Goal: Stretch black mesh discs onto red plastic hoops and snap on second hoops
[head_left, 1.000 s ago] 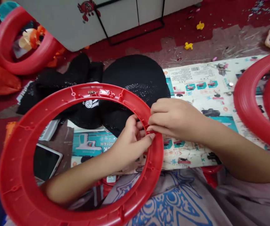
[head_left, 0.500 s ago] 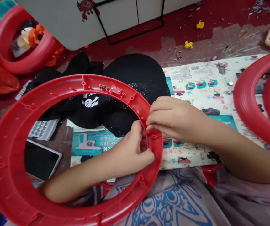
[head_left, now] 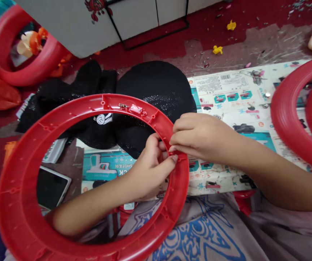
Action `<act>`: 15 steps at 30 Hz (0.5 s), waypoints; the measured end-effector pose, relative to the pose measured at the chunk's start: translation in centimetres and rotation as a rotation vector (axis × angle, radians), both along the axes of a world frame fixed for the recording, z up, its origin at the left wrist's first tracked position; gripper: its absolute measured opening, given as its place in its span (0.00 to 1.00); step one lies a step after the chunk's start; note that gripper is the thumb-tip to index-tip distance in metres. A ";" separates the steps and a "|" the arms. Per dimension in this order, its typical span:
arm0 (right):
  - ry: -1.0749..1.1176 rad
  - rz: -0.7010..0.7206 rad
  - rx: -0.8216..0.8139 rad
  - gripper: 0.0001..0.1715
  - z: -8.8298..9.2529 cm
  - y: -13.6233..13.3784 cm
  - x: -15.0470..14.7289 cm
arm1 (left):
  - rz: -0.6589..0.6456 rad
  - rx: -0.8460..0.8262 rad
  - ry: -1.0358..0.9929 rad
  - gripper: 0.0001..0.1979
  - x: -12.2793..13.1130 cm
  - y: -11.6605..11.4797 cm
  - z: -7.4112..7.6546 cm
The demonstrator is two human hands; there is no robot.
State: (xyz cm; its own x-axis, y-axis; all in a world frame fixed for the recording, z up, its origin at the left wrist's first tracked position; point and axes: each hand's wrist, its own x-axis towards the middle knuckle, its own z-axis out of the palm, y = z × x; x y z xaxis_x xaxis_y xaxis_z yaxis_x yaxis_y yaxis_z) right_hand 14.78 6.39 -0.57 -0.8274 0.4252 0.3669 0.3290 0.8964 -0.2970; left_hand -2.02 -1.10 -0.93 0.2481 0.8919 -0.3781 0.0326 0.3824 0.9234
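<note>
A large red plastic ring [head_left: 11, 188], its hollow ribbed side facing me, is tilted in front of me. My left hand [head_left: 156, 163] comes up through its opening and grips the right part of the inner rim, thumb on the hollow side. Across from that thumb, my right hand [head_left: 196, 136] has its fingertips pinched together at the same stretch of the ring; whatever lies between them is hidden. A small pinkish-red part [head_left: 136, 108] with a metal spring [head_left: 122, 105] beside it sits in the channel at the top.
Beneath lies a printed card sheet [head_left: 226, 87]. Black fabric [head_left: 156, 79] is behind the ring, and a dark-screened device [head_left: 52, 188] shows through it. More red rings stand at right [head_left: 283, 105] and upper left [head_left: 22, 74]. Yellow bits [head_left: 217, 50] litter the red surface near a white box [head_left: 77, 29].
The ring has shifted right and tilted, its left side moving most. My left hand has moved slightly up along the rim, its thumb closer to my right fingertips. The right hand stays nearly in place.
</note>
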 end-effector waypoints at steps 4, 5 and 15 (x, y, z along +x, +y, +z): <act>-0.026 -0.181 0.043 0.20 0.5 -0.2 0.5 | -0.106 0.064 0.167 0.11 -0.9 0.1 -0.1; -0.029 -0.165 0.062 0.20 0.6 -0.2 0.5 | -0.137 0.092 0.220 0.11 -1.1 0.1 0.0; 0.054 0.019 0.094 0.17 0.2 0.0 0.1 | -0.446 0.031 0.412 0.13 -1.3 -0.1 1.0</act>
State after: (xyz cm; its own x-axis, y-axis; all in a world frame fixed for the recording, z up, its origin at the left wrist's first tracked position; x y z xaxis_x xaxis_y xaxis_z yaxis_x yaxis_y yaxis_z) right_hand 14.87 6.42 -0.39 -0.8130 0.3712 0.4486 0.2973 0.9271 -0.2282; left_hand -3.32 -1.24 0.10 0.4397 0.7476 -0.4978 0.5407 0.2223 0.8113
